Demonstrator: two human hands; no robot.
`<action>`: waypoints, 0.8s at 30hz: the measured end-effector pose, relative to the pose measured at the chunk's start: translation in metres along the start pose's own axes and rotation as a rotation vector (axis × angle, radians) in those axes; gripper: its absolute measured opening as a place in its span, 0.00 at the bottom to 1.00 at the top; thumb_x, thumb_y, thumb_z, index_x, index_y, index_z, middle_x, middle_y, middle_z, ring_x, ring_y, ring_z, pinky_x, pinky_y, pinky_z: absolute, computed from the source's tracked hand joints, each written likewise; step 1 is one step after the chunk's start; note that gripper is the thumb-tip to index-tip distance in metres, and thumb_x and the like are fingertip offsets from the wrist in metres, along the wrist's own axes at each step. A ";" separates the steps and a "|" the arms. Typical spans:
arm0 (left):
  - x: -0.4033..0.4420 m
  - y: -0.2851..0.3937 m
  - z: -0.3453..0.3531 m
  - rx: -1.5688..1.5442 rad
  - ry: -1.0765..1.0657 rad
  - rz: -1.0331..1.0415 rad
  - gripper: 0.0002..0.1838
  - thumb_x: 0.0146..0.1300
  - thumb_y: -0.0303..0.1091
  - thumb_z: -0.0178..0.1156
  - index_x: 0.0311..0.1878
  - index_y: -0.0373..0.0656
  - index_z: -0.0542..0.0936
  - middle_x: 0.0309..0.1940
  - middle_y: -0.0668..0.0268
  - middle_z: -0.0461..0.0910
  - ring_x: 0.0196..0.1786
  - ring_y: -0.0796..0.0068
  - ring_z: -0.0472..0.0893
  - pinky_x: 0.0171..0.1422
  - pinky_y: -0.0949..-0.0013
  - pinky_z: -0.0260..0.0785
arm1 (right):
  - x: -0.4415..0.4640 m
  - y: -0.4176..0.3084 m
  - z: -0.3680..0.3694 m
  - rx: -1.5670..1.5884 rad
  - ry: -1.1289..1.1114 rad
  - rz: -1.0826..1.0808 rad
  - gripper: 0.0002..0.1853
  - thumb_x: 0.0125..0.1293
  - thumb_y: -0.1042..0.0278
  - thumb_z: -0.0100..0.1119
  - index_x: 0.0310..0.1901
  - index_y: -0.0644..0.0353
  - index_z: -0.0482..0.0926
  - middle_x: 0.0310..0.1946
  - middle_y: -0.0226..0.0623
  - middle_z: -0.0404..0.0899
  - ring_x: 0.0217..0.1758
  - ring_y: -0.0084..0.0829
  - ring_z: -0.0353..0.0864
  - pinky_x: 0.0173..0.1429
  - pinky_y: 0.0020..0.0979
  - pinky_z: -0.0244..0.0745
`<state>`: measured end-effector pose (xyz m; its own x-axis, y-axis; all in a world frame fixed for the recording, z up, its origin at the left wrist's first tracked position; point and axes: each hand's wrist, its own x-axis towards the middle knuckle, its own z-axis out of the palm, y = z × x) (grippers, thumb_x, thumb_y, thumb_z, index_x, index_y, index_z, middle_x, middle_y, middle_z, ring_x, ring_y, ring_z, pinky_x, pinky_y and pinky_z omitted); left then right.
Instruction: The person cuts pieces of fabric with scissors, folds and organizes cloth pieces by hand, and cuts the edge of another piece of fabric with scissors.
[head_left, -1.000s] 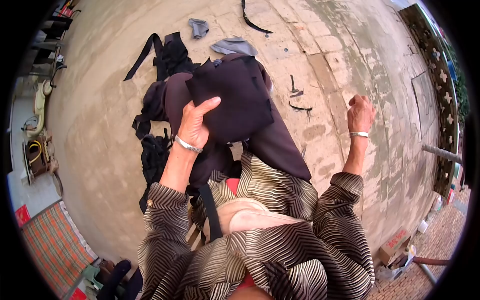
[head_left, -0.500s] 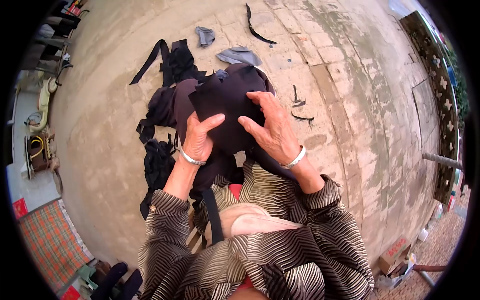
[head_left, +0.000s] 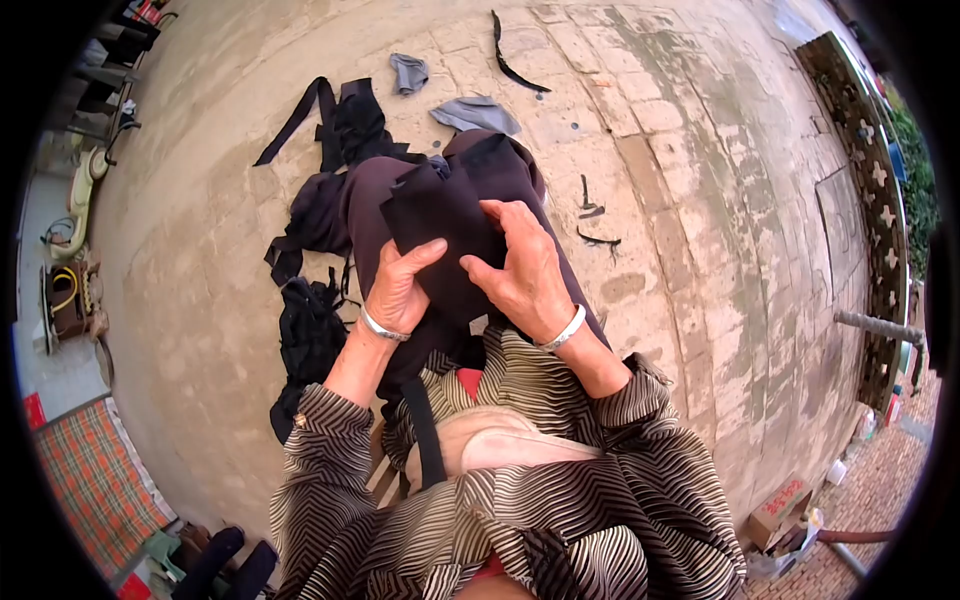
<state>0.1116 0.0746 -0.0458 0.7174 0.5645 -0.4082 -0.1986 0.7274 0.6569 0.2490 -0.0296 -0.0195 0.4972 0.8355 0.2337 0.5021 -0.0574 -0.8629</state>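
A piece of black cloth (head_left: 440, 210) lies over my lap, on dark trousers (head_left: 375, 195). My left hand (head_left: 398, 288) grips its left lower side, thumb across the top and the other fingers mostly hidden under it. At the right edge of the cloth is my right hand (head_left: 525, 270), with fingers curled on it and thumb pointing towards the left hand. A small gap separates the two thumbs. Each wrist wears a silver bangle. A black strap (head_left: 426, 435) hangs by my waist.
Black cloth scraps (head_left: 360, 125) and a darker heap (head_left: 308, 335) lie on the paved ground to the left. Grey scraps (head_left: 475, 114) and a thin black strip (head_left: 510, 65) are ahead. A cardboard box (head_left: 778, 512) stands at lower right, a checked cloth (head_left: 105, 490) at lower left.
My right hand has moved slightly left and down, closer to my left hand, with its fingers more curled. The black cloth has shifted and looks narrower.
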 end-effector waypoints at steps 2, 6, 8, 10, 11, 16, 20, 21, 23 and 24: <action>0.001 0.000 -0.002 -0.007 -0.009 -0.012 0.18 0.62 0.24 0.62 0.55 0.40 0.78 0.49 0.66 0.82 0.51 0.73 0.81 0.59 0.67 0.73 | -0.002 0.002 -0.003 -0.079 -0.076 0.028 0.28 0.48 0.73 0.67 0.53 0.69 0.71 0.41 0.46 0.72 0.44 0.47 0.74 0.48 0.41 0.71; 0.004 0.001 -0.007 -0.062 -0.038 -0.045 0.18 0.62 0.25 0.62 0.55 0.39 0.77 0.50 0.66 0.82 0.51 0.72 0.81 0.59 0.67 0.73 | -0.005 -0.011 0.000 0.067 -0.090 0.105 0.29 0.48 0.76 0.67 0.54 0.65 0.71 0.41 0.46 0.72 0.40 0.47 0.77 0.45 0.40 0.72; 0.003 0.005 -0.010 -0.069 -0.050 -0.048 0.18 0.62 0.25 0.61 0.56 0.39 0.77 0.50 0.65 0.82 0.51 0.72 0.81 0.59 0.67 0.73 | -0.005 -0.010 0.006 0.101 -0.046 0.034 0.29 0.48 0.78 0.67 0.54 0.64 0.71 0.40 0.46 0.73 0.39 0.44 0.78 0.45 0.39 0.73; 0.003 0.007 -0.011 -0.079 -0.062 -0.048 0.18 0.62 0.26 0.61 0.56 0.39 0.77 0.50 0.65 0.82 0.51 0.72 0.81 0.59 0.67 0.73 | -0.005 -0.006 0.009 0.132 -0.005 -0.039 0.28 0.48 0.79 0.67 0.54 0.64 0.70 0.39 0.46 0.74 0.38 0.41 0.78 0.45 0.38 0.74; 0.002 0.009 -0.009 -0.081 -0.075 -0.055 0.18 0.62 0.27 0.61 0.56 0.39 0.78 0.50 0.65 0.82 0.51 0.72 0.81 0.59 0.67 0.73 | -0.004 -0.004 0.007 0.239 -0.033 0.140 0.27 0.49 0.80 0.66 0.54 0.66 0.70 0.37 0.45 0.75 0.37 0.36 0.78 0.43 0.35 0.75; 0.004 0.011 -0.007 -0.027 -0.066 -0.046 0.14 0.61 0.26 0.61 0.50 0.35 0.80 0.47 0.61 0.83 0.49 0.70 0.83 0.59 0.65 0.74 | 0.001 0.023 0.014 0.444 -0.039 0.419 0.20 0.53 0.84 0.62 0.48 0.68 0.67 0.24 0.35 0.72 0.25 0.26 0.72 0.32 0.27 0.71; 0.007 0.004 0.009 0.103 0.098 0.015 0.13 0.57 0.26 0.65 0.46 0.35 0.82 0.44 0.62 0.84 0.46 0.71 0.83 0.56 0.67 0.74 | 0.008 0.013 0.008 -0.154 -0.096 0.123 0.14 0.59 0.74 0.59 0.45 0.65 0.68 0.21 0.51 0.74 0.30 0.54 0.78 0.36 0.44 0.73; 0.008 0.002 0.009 0.103 0.096 0.014 0.13 0.57 0.26 0.65 0.46 0.35 0.82 0.44 0.62 0.84 0.46 0.71 0.83 0.56 0.67 0.74 | 0.009 0.010 0.006 -0.154 -0.094 0.123 0.14 0.59 0.74 0.59 0.45 0.65 0.68 0.21 0.51 0.74 0.30 0.54 0.78 0.36 0.44 0.73; 0.011 -0.002 0.006 0.099 0.212 0.038 0.10 0.57 0.26 0.65 0.42 0.35 0.84 0.41 0.62 0.85 0.44 0.71 0.84 0.55 0.69 0.74 | 0.014 0.003 -0.003 -0.299 -0.015 0.056 0.15 0.57 0.71 0.64 0.44 0.62 0.72 0.22 0.44 0.73 0.28 0.46 0.78 0.35 0.38 0.73; 0.011 -0.002 0.006 0.099 0.212 0.039 0.10 0.57 0.26 0.65 0.42 0.35 0.84 0.41 0.62 0.85 0.44 0.71 0.84 0.55 0.69 0.74 | 0.016 0.006 -0.007 -0.341 0.064 0.027 0.14 0.58 0.66 0.66 0.42 0.61 0.73 0.27 0.42 0.76 0.31 0.44 0.80 0.37 0.39 0.74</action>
<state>0.1237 0.0772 -0.0479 0.5519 0.6683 -0.4988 -0.1493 0.6677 0.7293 0.2646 -0.0200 -0.0178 0.5513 0.7959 0.2503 0.6907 -0.2671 -0.6720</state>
